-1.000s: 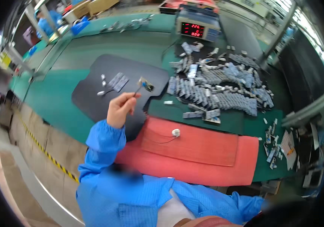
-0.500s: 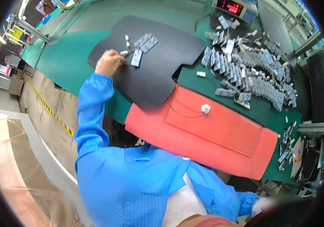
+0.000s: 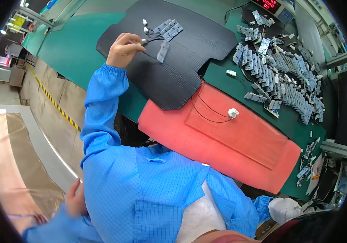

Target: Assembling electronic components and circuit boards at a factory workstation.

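My left hand (image 3: pixel 124 50) is closed in a pinch on the thin dark cable of a small circuit board (image 3: pixel 163 51), by its white connector (image 3: pixel 143 41). That board appears tilted over the black mat (image 3: pixel 173 77). Just beyond it, several similar boards (image 3: pixel 169 28) lie side by side, their cables ending in white plugs (image 3: pixel 145 26). My right hand (image 3: pixel 285 209), in a white glove, is low at the right, away from the boards. Its fingers are partly hidden by a dark shape, so I cannot make out their pose.
A large heap of circuit boards (image 3: pixel 278 77) covers the green table's right side. Behind it stands a meter (image 3: pixel 276 8) with red digits. A white plug with a looped wire (image 3: pixel 233 113) lies on the red mat (image 3: pixel 165 121). Another person's hand (image 3: pixel 76 200) shows at lower left.
My left hand has lifted the board by its cable, tilting it off the mat. The view has shifted slightly. Another person's hand and blue sleeve have come in at lower left.
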### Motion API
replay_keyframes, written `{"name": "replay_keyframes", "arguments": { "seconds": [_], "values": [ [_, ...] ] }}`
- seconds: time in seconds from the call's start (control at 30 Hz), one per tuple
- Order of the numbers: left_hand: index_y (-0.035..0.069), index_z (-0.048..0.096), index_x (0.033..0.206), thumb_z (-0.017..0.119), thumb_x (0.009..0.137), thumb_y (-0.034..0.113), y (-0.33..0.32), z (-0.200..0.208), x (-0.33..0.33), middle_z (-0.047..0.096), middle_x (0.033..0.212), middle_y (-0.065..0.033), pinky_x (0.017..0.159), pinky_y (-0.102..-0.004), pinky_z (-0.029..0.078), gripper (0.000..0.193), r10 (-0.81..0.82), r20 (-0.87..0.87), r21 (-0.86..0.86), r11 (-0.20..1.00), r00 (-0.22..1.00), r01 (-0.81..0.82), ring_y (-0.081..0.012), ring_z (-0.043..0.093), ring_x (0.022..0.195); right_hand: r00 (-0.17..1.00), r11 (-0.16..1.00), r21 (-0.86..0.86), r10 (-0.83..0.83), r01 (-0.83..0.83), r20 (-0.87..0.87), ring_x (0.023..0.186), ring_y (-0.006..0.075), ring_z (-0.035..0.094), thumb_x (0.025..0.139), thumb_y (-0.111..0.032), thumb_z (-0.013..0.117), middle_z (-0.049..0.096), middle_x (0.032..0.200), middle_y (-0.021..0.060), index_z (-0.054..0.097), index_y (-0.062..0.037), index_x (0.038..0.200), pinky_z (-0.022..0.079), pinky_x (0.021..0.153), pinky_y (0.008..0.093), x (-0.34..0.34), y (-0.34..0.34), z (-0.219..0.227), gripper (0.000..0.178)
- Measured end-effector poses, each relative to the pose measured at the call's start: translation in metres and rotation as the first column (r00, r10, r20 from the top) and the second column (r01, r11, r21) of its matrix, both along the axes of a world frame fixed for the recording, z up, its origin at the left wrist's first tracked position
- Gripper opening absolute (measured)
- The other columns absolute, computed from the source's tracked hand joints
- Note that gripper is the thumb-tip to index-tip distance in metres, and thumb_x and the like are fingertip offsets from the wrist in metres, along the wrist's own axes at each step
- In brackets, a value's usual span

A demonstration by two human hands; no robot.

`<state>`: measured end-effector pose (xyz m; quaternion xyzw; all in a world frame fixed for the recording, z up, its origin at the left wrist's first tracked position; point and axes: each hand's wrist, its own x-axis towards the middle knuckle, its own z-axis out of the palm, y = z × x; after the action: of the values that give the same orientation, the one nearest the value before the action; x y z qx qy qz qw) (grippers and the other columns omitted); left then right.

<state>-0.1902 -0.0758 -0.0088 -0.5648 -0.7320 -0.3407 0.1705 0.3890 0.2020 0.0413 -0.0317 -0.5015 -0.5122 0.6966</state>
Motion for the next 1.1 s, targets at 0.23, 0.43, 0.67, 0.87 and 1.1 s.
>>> {"name": "replay_keyframes", "arguments": {
  "seconds": [0.23, 0.43, 0.67, 0.87, 1.1],
  "values": [
    [0.011, 0.071, 0.075, 0.072, 0.062, -0.004, 0.010, 0.008, 0.014, 0.059, 0.084, -0.0029, 0.064, -0.0298, 0.049, 0.020, -0.005, 0.040, 0.026, 1.000, 0.999, 0.004, -0.0185, 0.057, 0.077, 0.995, 0.732, -0.674, -0.084, 0.097, 0.051, 0.096, 0.0307, 0.058, 0.093, -0.013, 0.043, 0.058, 0.108, 0.0231, 0.053, 0.0029, 0.111, 0.048, 0.079, 0.0380, -0.046, -0.053, 0.015, 0.026],
    [0.009, 0.073, 0.082, 0.074, 0.066, 0.003, 0.038, -0.011, 0.004, 0.058, 0.080, -0.0052, 0.068, -0.0297, 0.048, 0.017, 0.269, 0.309, -0.111, 0.963, 0.912, -0.247, -0.0184, 0.059, 0.078, 0.930, 0.731, -0.576, -0.261, 0.366, 0.259, 0.085, 0.0303, 0.063, 0.086, -0.004, 0.050, 0.062, 0.096, 0.0202, 0.056, 0.0026, 0.093, 0.052, 0.070, 0.0344, -0.033, -0.044, 0.013, 0.011],
    [0.016, 0.071, 0.095, 0.074, 0.067, 0.021, 0.033, -0.012, 0.019, 0.061, 0.089, -0.0064, 0.082, -0.0389, 0.044, 0.029, 0.457, -0.138, -0.119, 0.873, 0.879, -0.472, -0.0283, 0.054, 0.092, 0.849, 0.475, -0.728, -0.443, 0.493, 0.286, 0.086, 0.0310, 0.064, 0.080, 0.011, 0.050, 0.063, 0.101, 0.0198, 0.061, 0.0037, 0.090, 0.053, 0.074, 0.0336, -0.045, -0.051, -0.001, 0.017],
    [0.010, 0.067, 0.102, 0.076, 0.068, 0.033, 0.071, -0.007, 0.027, 0.059, 0.095, -0.0088, 0.085, -0.0397, 0.041, 0.041, 0.394, -0.105, -0.128, 0.905, 0.913, -0.405, -0.0289, 0.052, 0.096, 0.842, 0.361, -0.787, -0.414, 0.501, 0.346, 0.091, 0.0297, 0.063, 0.080, 0.014, 0.048, 0.062, 0.106, 0.0186, 0.063, 0.0036, 0.091, 0.053, 0.074, 0.0338, -0.066, -0.054, -0.014, 0.021],
    [0.007, 0.064, 0.093, 0.076, 0.068, 0.033, 0.075, -0.022, 0.024, 0.055, 0.105, -0.0106, 0.086, -0.0402, 0.039, 0.038, 0.443, -0.120, -0.123, 0.881, 0.888, -0.456, -0.0279, 0.047, 0.105, 0.955, 0.374, -0.889, 0.026, 0.266, 0.297, 0.100, 0.0331, 0.059, 0.091, -0.010, 0.044, 0.058, 0.112, 0.0231, 0.057, 0.0076, 0.105, 0.050, 0.084, 0.0373, -0.055, -0.045, -0.034, 0.026]
  ]
}}
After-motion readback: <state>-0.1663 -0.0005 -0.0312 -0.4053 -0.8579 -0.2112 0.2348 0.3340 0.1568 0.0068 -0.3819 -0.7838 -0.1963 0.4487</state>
